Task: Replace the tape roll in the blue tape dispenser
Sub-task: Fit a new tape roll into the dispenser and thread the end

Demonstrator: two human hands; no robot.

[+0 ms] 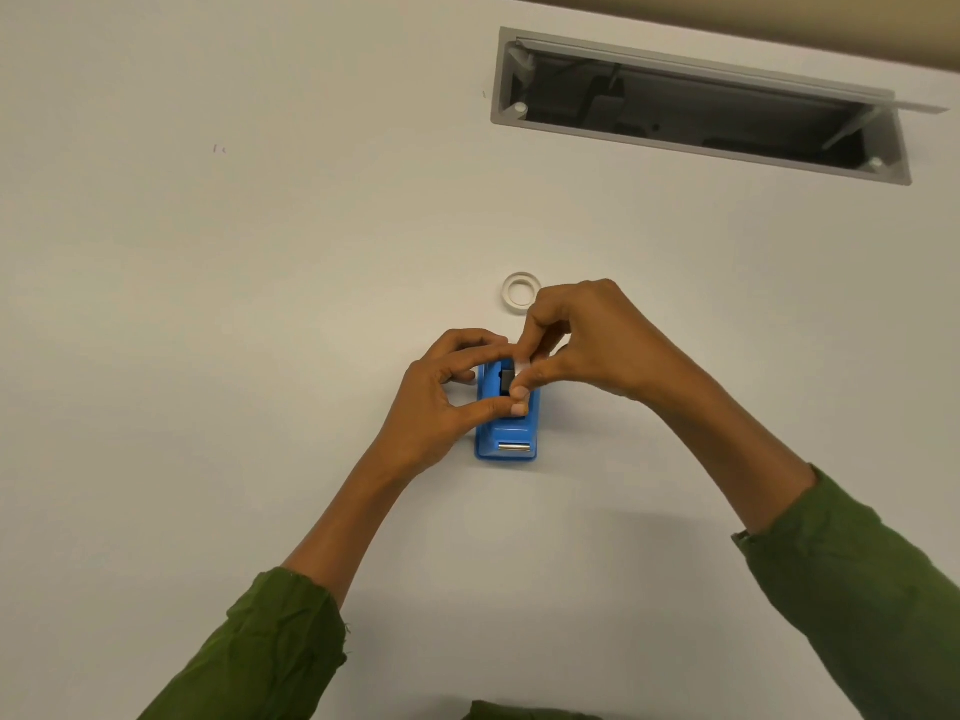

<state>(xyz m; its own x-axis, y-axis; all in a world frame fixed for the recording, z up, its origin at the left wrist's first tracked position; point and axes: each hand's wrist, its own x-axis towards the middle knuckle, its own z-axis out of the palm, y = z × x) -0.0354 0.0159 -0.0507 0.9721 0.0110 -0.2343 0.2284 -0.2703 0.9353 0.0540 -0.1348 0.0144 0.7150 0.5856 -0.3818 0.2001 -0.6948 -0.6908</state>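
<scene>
The blue tape dispenser (508,433) lies on the white table (260,304), its metal cutter towards me. Both hands meet over its far half. My left hand (447,402) rests against the dispenser's left side, thumb and fingers pinched at the tape roll (521,365), which sits on a black hub in the dispenser's slot. My right hand (587,340) pinches the same pale roll from the right and above. Most of the roll is hidden by my fingers. A second, thin white ring of tape (520,291) lies flat on the table just beyond my right hand.
A long grey cable hatch (701,103) stands open in the table at the far right, dark inside. The table's far edge runs along the top right. My green sleeves reach in from the bottom.
</scene>
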